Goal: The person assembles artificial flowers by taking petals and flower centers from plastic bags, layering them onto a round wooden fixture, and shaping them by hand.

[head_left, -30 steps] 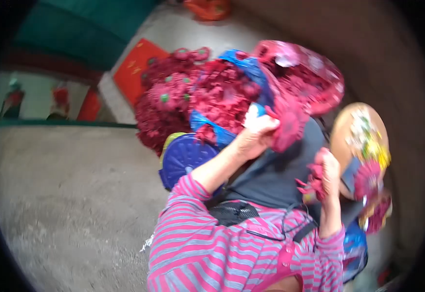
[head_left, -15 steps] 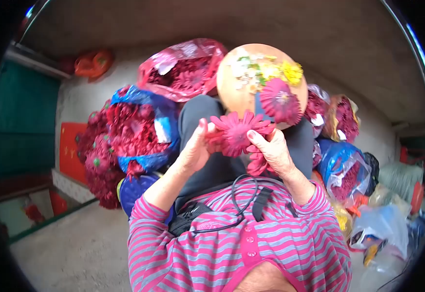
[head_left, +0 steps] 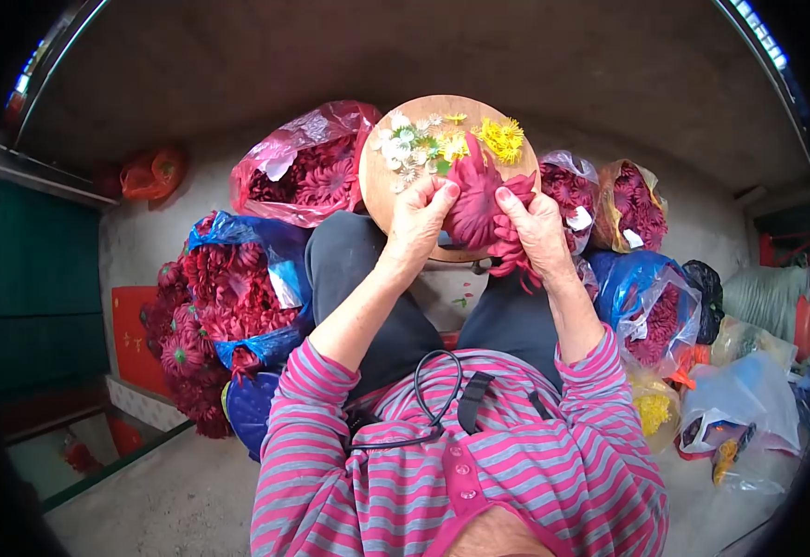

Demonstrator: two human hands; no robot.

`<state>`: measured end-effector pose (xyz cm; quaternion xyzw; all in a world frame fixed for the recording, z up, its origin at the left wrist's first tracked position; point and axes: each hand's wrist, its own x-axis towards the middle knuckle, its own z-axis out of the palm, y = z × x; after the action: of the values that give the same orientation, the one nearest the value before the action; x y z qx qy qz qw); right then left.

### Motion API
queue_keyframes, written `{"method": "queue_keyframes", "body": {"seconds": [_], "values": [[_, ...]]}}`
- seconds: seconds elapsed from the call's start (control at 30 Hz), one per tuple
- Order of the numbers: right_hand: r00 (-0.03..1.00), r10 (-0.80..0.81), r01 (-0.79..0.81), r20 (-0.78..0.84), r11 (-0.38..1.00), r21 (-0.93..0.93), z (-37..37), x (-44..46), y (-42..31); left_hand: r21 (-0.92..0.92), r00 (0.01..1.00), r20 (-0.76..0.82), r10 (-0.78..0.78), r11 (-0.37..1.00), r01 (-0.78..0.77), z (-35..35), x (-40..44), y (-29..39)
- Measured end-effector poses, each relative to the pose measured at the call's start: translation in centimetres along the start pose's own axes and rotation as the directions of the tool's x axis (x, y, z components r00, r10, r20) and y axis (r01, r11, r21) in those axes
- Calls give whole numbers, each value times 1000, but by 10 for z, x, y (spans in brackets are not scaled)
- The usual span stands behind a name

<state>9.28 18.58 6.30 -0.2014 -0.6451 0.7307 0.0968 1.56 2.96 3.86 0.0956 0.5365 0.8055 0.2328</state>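
Both hands are raised over the near edge of a round wooden board [head_left: 377,190]. My left hand [head_left: 416,223] pinches the left side of a dark red flower piece [head_left: 472,206] between thumb and fingers. On the right, my right hand [head_left: 537,232] grips red petals [head_left: 509,243] against that flower's right side, and some petals hang below its fingers. Small white flowers [head_left: 408,144] and yellow flowers [head_left: 501,139] lie on the board beyond the hands.
Left of the board are a pink bag [head_left: 303,167] and a blue bag [head_left: 247,288] of red flowers, beside a heap of red flowers [head_left: 182,353] and a blue stool [head_left: 252,408]. More flower bags [head_left: 632,206] and a white plastic bag [head_left: 744,408] stand at the right.
The view has swung back to centre. Both hands have moved forward from the lap to the board, and the red pieces they hold have moved with them.
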Motion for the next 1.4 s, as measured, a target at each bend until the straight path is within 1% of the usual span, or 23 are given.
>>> {"method": "queue_keyframes", "body": {"seconds": [0.07,0.2,0.4,0.53,0.57,0.7,0.9,1.03,1.07,1.1,1.13,1.2,1.23,1.27,1.3,1.37,1.4], "values": [[1000,26,-26,3,999,30,0,-2,4,-1,1000,-18,-11,1000,11,-1,-1,-4],[993,-115,115,14,993,13,-2,4,8,39,990,-47,132,991,-131,3,0,7],[995,-96,96,4,995,-41,-3,7,7,105,980,-82,184,979,-175,0,0,3],[997,-71,72,13,994,-78,-5,8,2,208,965,-65,255,949,-236,3,-1,6],[997,-73,74,14,994,-78,-4,9,2,208,964,-66,257,949,-238,4,1,5],[999,-32,32,11,999,26,2,9,6,242,959,-73,274,938,-249,3,7,-11],[996,-84,84,-2,996,-2,3,12,18,333,960,-37,279,909,-251,-10,10,-16],[999,-37,37,-4,993,-110,-12,14,27,321,968,-149,202,936,-146,-7,6,-23],[999,-34,33,-11,993,-111,-15,5,25,223,977,-174,120,972,-80,-9,-3,-14],[1000,-1,0,-15,998,-55,-18,-4,18,119,981,-192,39,993,-16,-15,-12,-3],[999,36,-36,-17,999,0,-21,-16,10,115,981,-191,34,993,-12,-23,-22,-2],[993,116,-113,-20,987,118,-25,-33,0,119,988,-133,-75,989,91,-35,-43,-3],[992,123,-120,-25,986,120,-23,-36,-1,175,989,-45,-139,974,145,-33,-54,-5],[995,103,-103,6,991,88,-17,-40,-2,235,977,39,-208,953,193,-30,-63,-5],[995,88,-90,36,994,57,-9,-46,-1,235,974,39,-223,949,208,-21,-71,-5],[993,57,-57,105,998,-2,1,-57,3,383,933,224,-281,906,181,1,-85,-6],[992,63,-64,105,998,2,1,-60,5,385,932,220,-288,903,188,1,-90,-8]]}}
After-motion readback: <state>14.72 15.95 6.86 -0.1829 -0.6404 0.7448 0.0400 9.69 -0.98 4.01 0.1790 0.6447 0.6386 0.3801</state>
